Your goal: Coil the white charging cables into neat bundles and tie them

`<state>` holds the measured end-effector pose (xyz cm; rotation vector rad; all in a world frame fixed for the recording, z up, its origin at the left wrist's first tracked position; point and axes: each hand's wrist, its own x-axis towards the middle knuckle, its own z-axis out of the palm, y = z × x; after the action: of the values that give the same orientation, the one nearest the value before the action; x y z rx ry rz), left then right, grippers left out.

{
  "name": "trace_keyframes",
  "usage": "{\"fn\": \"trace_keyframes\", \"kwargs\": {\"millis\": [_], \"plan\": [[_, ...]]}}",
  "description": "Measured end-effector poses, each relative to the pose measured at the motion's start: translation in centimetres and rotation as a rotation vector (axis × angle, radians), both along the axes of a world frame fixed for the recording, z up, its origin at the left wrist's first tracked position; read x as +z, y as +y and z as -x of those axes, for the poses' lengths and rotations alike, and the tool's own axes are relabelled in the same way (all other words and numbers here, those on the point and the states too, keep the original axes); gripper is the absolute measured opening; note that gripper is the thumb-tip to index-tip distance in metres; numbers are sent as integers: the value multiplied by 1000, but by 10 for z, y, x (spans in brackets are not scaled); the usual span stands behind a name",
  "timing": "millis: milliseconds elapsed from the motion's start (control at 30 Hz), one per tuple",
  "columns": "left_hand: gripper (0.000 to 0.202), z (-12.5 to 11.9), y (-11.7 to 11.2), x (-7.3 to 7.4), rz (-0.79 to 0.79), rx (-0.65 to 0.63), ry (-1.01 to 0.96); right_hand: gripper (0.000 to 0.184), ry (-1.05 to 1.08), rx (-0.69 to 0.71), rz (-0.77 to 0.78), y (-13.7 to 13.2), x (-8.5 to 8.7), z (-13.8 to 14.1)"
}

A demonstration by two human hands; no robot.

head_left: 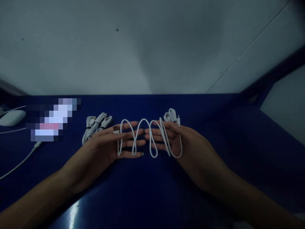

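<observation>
White cable [144, 120] hangs in loose loops across both hands, above the middle of the blue surface [147, 194]. Towards the surface's far left corner lies a rounded white object [13, 118]. Right of it, a pixelated patch [56, 119] hides something bright, with a white lead [21, 163] running from its lower end. Next, near the far edge, come tied bundles [103, 118] of white cords with black ties, partly behind the left hand [105, 143]. That hand holds the cable near its larger plug [116, 129], thumb laid across it, the other fingers stretched out and apart. Facing it, the right hand [190, 140] has its fingers extended too, its thumb over the cable just below the slim plug [178, 120]. Beyond this hand, towards the far edge, sits another tied bundle [171, 114].
</observation>
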<state>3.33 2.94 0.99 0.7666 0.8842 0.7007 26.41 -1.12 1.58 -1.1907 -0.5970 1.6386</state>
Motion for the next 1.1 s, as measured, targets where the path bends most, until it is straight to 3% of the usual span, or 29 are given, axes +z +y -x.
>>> {"fn": "trace_keyframes", "kwargs": {"millis": [767, 1100], "plan": [[31, 0, 0, 1, -10, 0, 6, 35, 15, -12, 22, 0, 3, 1], [34, 2, -1, -1, 11, 27, 10, 34, 18, -30, -19, 0, -9, -3]]}}
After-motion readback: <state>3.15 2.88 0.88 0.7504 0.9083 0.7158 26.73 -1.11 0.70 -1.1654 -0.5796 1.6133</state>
